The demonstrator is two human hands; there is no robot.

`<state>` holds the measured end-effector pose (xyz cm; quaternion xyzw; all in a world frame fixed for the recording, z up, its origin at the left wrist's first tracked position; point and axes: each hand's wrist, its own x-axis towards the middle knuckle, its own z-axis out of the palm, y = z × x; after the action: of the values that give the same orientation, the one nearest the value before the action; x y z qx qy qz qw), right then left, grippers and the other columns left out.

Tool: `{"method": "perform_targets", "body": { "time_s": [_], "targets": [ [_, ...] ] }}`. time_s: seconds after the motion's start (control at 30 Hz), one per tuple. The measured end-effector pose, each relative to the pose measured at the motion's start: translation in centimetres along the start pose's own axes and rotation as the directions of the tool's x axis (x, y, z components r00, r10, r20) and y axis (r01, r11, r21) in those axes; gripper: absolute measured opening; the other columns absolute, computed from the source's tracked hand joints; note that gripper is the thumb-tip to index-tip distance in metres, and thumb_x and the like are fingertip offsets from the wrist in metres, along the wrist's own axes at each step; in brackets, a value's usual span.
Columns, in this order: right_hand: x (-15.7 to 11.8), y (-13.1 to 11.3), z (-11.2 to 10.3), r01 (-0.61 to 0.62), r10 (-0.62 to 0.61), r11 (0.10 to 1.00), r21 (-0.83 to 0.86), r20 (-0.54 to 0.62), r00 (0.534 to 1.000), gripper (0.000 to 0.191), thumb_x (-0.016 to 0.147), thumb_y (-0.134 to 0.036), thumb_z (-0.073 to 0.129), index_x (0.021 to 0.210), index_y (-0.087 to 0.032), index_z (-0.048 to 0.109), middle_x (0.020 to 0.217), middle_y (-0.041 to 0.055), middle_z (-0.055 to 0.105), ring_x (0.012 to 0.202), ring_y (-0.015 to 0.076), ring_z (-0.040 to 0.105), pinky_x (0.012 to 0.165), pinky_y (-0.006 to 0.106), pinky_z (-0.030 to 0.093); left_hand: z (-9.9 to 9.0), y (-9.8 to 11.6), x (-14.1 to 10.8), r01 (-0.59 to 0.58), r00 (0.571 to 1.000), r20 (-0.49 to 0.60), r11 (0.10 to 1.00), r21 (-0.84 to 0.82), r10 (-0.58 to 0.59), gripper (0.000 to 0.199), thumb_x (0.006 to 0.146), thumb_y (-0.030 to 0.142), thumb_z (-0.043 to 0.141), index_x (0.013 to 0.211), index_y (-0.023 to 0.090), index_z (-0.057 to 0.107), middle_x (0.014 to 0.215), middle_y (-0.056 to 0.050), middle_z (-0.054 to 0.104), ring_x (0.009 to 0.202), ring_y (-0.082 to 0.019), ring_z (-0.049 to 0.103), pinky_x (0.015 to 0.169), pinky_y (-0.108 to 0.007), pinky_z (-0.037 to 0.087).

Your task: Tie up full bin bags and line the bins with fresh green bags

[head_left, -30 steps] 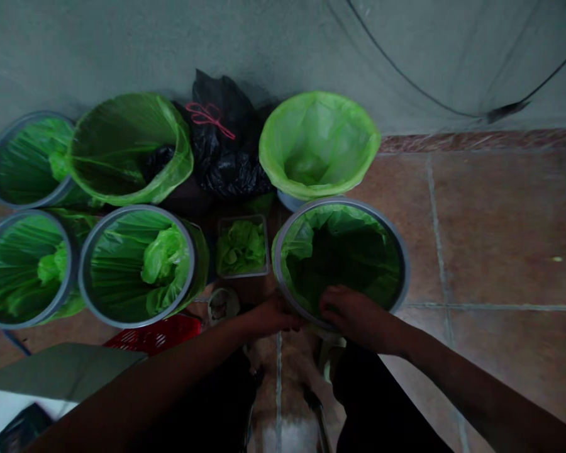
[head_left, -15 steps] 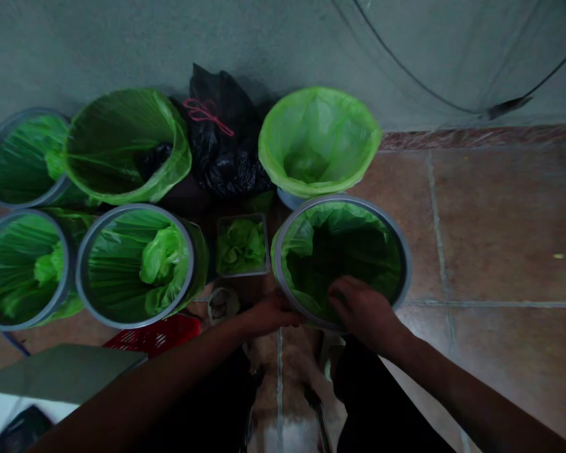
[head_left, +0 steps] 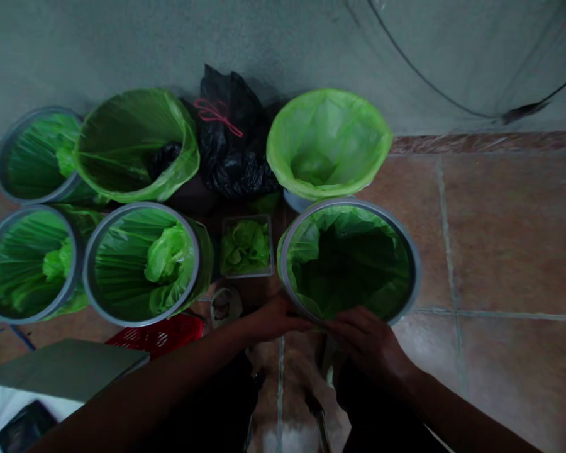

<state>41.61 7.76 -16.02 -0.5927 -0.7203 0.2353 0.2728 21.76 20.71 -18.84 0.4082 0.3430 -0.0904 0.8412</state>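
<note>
Directly before me stands a trash bin [head_left: 416, 270] with a grey rim and a green plastic bag [head_left: 306, 245] lining it; its inside is dark. At the near left of that rim, my left hand [head_left: 279, 319] is closed against the bin, some of its fingers hidden under the edge. My right hand [head_left: 365, 336] is closed over the near edge, its fingers together on the rim and bag. Just left of the bin, a clear square tub [head_left: 270, 251] holds crumpled green plastic.
Several lined bins, one of them a grey-rimmed bin [head_left: 88, 270], stand at the left. Behind are a tied black bag [head_left: 236, 157] and another green-lined bin [head_left: 330, 138] near the wall. A red basket [head_left: 179, 333], a grey box [head_left: 70, 365] and a hanging cable [head_left: 434, 91] are also visible.
My right hand has moved from over the bin's opening down to its near rim, closer to my left hand. The left hand stays at the rim. The whole view has shifted slightly.
</note>
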Motion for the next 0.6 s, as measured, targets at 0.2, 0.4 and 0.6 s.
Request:
{"method": "perform_targets", "body": {
  "time_s": [0.2,0.4,0.6],
  "targets": [
    [-0.3,1.0,0.8,0.077,-0.077,0.997,-0.002,-0.051,0.996,0.022,0.092,-0.014,0.055,0.108,-0.019,0.069,0.088,0.0071,0.069,0.075,0.0159,0.060,0.062,0.028,0.053,0.3,0.5,0.0,-0.096,0.995,0.015,0.993,-0.067,0.097,0.041,0.066,0.037,0.079,0.100,0.015,0.073,0.099,-0.005,0.072,0.097,-0.020,0.062,0.094,-0.034,0.046],
    [-0.2,0.1,-0.5,0.031,-0.032,0.999,-0.044,-0.026,0.999,0.020,0.090,-0.017,0.059,0.107,-0.022,0.068,0.095,0.0066,0.070,0.082,0.0176,0.065,0.070,0.032,0.057,-2.6,1.1,-1.0,0.043,0.996,-0.088,0.950,0.310,-0.017,0.024,0.070,0.032,0.071,0.084,0.012,0.074,0.080,-0.004,0.072,0.077,-0.019,0.064,0.073,-0.029,0.050],
    [3.0,1.6,-5.6,-0.295,0.172,0.906,-0.303,-0.373,0.912,0.038,0.090,-0.022,0.059,0.128,-0.026,0.058,0.121,0.0115,0.063,0.111,0.0296,0.060,0.093,0.048,0.052,-4.4,5.7,-2.1,0.026,0.689,-0.640,0.871,0.491,0.340,0.036,0.090,0.038,0.049,0.114,0.016,0.063,0.107,-0.011,0.071,0.094,-0.022,0.068,0.084,-0.034,0.052]
  ]
}}
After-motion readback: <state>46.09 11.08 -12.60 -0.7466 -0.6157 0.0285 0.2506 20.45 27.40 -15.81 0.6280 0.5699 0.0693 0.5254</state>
